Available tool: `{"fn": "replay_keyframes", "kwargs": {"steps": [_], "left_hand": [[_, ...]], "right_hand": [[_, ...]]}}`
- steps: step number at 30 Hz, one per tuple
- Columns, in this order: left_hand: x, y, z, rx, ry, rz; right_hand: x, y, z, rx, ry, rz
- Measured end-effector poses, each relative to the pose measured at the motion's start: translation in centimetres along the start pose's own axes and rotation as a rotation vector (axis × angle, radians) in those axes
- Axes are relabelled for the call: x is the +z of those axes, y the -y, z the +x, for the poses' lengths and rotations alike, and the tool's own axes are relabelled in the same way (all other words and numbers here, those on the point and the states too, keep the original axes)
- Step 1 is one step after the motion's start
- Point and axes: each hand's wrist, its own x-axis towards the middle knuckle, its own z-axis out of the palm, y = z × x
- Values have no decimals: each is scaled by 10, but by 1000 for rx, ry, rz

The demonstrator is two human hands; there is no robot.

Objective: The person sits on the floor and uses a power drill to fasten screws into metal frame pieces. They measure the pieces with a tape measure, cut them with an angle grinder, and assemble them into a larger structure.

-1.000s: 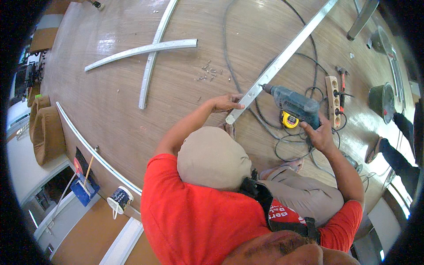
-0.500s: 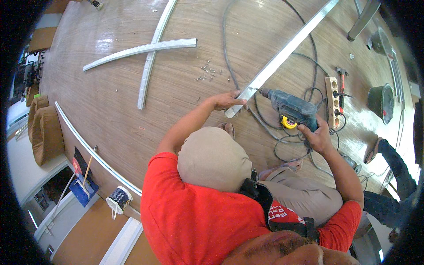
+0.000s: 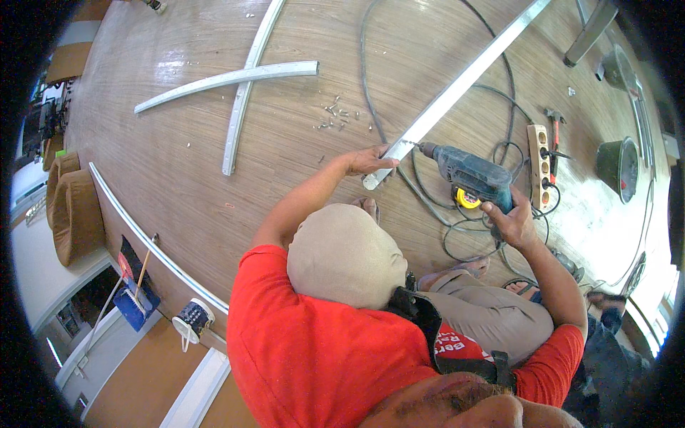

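Note:
A long pale metal channel (image 3: 465,84) slants from the upper right down to a point in front of my knees. My left hand (image 3: 371,161) is closed around its near end, thumb lying across the metal. In my right hand (image 3: 515,222) is a dark blue-green power drill (image 3: 472,172), gripped by its handle and pointing left. Its bit meets the channel's side just above my left hand; whether it has gone into the metal cannot be seen. Directly below the drill body sits a yellow tape measure (image 3: 467,198).
Loose screws (image 3: 335,114) lie scattered left of the channel. Two metal strips (image 3: 242,89) cross farther left. A power strip (image 3: 539,160), a hammer (image 3: 555,128), a looping cable (image 3: 365,78) and a dark bucket (image 3: 619,170) are on the right. Another person's leg (image 3: 606,357) is at lower right.
The other person's legs have shifted at the lower right, with a foot now nearer my right knee. My hands, the drill and the channel have hardly moved.

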Motion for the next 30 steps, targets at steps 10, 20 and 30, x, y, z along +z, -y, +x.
{"fn": "replay_keyframes", "kwargs": {"steps": [10,20,30], "left_hand": [[-7,19,14,30,-93,194],[4,3,1,40,-268,301],[7,-22,-10,74,-185,357]], "right_hand": [[-1,4,2,-30,-6,-11],[-2,3,2,-17,20,-7],[0,-6,11,-97,5,-71]]}}
